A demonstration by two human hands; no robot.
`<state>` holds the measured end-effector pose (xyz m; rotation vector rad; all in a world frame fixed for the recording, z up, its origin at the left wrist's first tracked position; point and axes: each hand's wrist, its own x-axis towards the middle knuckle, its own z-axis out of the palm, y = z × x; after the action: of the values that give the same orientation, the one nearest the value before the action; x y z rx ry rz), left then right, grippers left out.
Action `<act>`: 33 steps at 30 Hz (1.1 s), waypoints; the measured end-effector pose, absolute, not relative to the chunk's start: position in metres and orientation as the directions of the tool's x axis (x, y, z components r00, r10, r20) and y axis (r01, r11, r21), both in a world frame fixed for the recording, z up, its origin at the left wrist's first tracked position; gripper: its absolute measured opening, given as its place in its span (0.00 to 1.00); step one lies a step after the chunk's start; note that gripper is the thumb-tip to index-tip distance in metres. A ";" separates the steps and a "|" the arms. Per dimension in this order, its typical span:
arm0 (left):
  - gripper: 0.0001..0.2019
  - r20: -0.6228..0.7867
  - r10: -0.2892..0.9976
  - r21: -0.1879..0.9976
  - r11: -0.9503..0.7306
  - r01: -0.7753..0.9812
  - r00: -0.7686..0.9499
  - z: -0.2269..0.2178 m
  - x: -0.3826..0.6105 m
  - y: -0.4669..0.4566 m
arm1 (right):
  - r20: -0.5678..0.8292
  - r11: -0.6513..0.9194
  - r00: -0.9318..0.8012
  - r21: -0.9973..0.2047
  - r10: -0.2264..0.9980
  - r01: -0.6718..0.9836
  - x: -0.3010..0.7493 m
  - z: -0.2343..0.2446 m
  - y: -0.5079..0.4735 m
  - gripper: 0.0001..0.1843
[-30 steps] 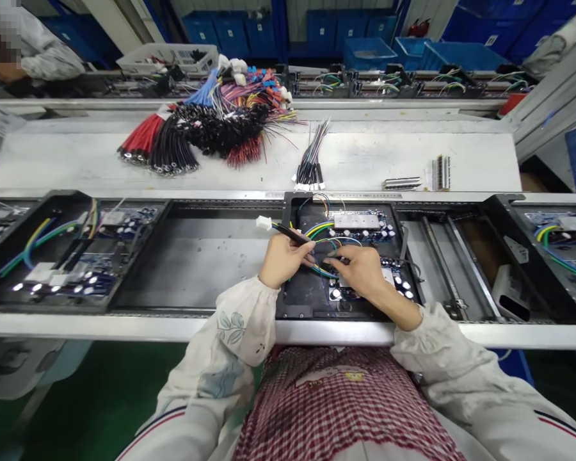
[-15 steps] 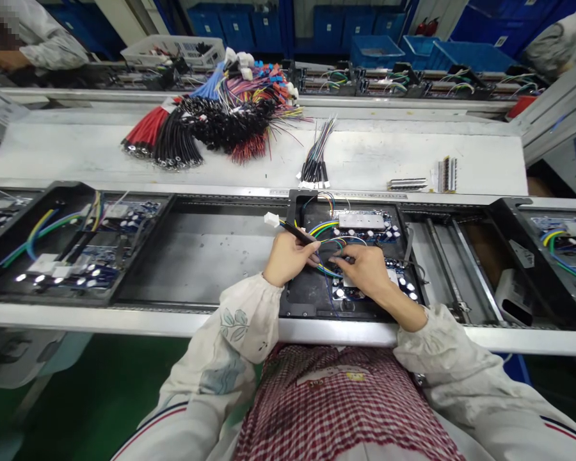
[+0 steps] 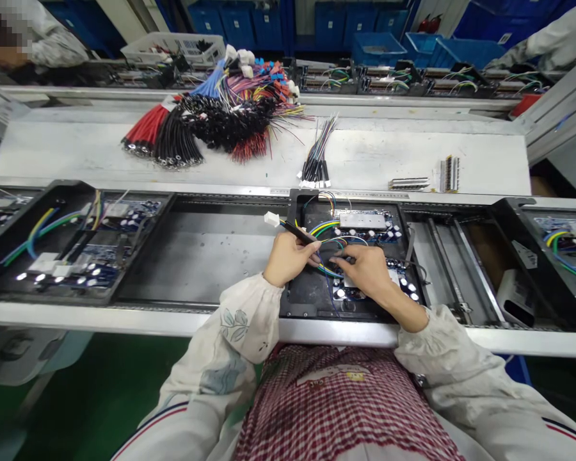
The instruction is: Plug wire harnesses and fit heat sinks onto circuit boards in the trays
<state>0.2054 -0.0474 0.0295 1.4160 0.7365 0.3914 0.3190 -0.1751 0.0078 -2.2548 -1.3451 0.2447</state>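
Observation:
A black-sleeved cable [image 3: 301, 234] with a white plug [image 3: 271, 219] at its end is pinched in my left hand [image 3: 288, 258], the plug pointing up and left. My right hand [image 3: 367, 267] is closed, thumb and finger together, by the thin coloured wires that spread from the sleeve. What its fingertips hold is too small to make out. Both hands are over a black metal case [image 3: 312, 298]. In the case lie an upper circuit board [image 3: 362, 221] with a silver plate and a lower board [image 3: 406, 285], partly hidden by my right hand. Yellow, green and blue wires [image 3: 324, 227] curve between them.
A white shelf [image 3: 374, 147] behind carries a large wire heap [image 3: 221, 121], a small bundle of sleeved cables [image 3: 315, 163] and pin strips [image 3: 448, 174]. Another case [image 3: 120, 282] with boards stands left on the line. Co-workers' sleeves [image 3: 552, 41] show at both far corners.
My hands and the cable stay almost still. At the far right, a co-worker's arm has reached down and left toward the units on the back line.

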 end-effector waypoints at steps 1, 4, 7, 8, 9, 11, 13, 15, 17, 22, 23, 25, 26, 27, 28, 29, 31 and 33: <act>0.05 -0.228 0.652 0.974 0.143 0.177 0.724 0.029 0.205 -0.047 | 0.093 -0.393 0.497 -0.496 0.863 0.774 0.319 0.008 -0.174 0.07; 0.06 -0.223 0.650 0.975 0.140 0.174 0.726 0.029 0.205 -0.047 | 0.072 -0.409 0.495 -0.467 0.866 0.784 0.321 0.009 -0.173 0.08; 0.07 -0.209 0.652 0.978 0.140 0.155 0.729 0.028 0.205 -0.047 | 0.057 -0.390 0.455 -0.430 0.889 0.815 0.319 0.017 -0.182 0.09; 0.08 -0.203 0.653 0.979 0.141 0.146 0.730 0.027 0.205 -0.046 | 0.056 -0.382 0.441 -0.412 0.896 0.827 0.317 0.022 -0.188 0.11; 0.09 -0.198 0.655 0.980 0.143 0.137 0.730 0.026 0.205 -0.046 | 0.050 -0.371 0.424 -0.396 0.904 0.840 0.314 0.026 -0.194 0.14; 0.11 -0.186 0.665 0.982 0.145 0.119 0.723 0.024 0.205 -0.045 | 0.002 -0.320 0.349 -0.395 0.937 0.861 0.306 0.035 -0.204 0.16; 0.12 -0.178 0.677 0.983 0.152 0.101 0.714 0.022 0.206 -0.045 | -0.061 -0.252 0.252 -0.454 0.966 0.855 0.300 0.040 -0.208 0.10; 0.14 -0.161 0.686 0.985 0.153 0.075 0.710 0.021 0.205 -0.046 | -0.083 -0.234 0.227 -0.562 0.970 0.793 0.298 0.041 -0.204 0.05; 0.16 -0.142 0.684 0.988 0.148 0.054 0.716 0.020 0.205 -0.046 | -0.071 -0.291 0.319 -0.627 0.945 0.723 0.300 0.039 -0.196 0.06; 0.17 -0.136 0.676 0.989 0.131 0.063 0.724 0.019 0.204 -0.045 | -0.064 -0.307 0.319 -0.499 0.946 0.811 0.305 0.037 -0.190 0.09; 0.17 -0.133 0.681 0.990 0.132 0.059 0.720 0.018 0.204 -0.044 | -0.070 -0.284 0.288 -0.494 0.955 0.821 0.303 0.039 -0.193 0.08; 0.16 -0.127 0.691 0.990 0.135 0.045 0.712 0.017 0.205 -0.045 | -0.092 -0.247 0.237 -0.561 0.967 0.790 0.301 0.043 -0.199 0.06; 0.15 -0.118 0.699 0.991 0.127 0.040 0.706 0.017 0.205 -0.045 | -0.091 -0.238 0.234 -0.620 0.968 0.748 0.301 0.044 -0.200 0.06; 0.14 -0.107 0.705 0.993 0.109 0.042 0.701 0.017 0.205 -0.046 | -0.066 -0.240 0.266 -0.669 0.962 0.703 0.302 0.043 -0.199 0.05; 0.12 -0.090 0.710 0.996 0.077 0.050 0.699 0.016 0.205 -0.046 | -0.019 -0.249 0.330 -0.698 0.944 0.671 0.304 0.041 -0.196 0.05; 0.11 -0.071 0.710 0.997 0.037 0.064 0.701 0.016 0.205 -0.047 | 0.046 -0.260 0.407 -0.703 0.912 0.662 0.307 0.037 -0.192 0.05; 0.09 -0.045 0.693 0.995 -0.030 0.091 0.719 0.015 0.204 -0.047 | 0.168 -0.291 0.508 -0.652 0.845 0.700 0.314 0.027 -0.182 0.04; 0.09 -0.038 0.666 0.992 -0.066 0.109 0.745 0.013 0.203 -0.046 | 0.193 -0.320 0.515 -0.591 0.835 0.740 0.320 0.017 -0.173 0.04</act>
<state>0.2030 -0.0462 0.0127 1.5958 0.6393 0.5119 0.3199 -0.1732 0.0174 -2.1256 -1.2792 0.1944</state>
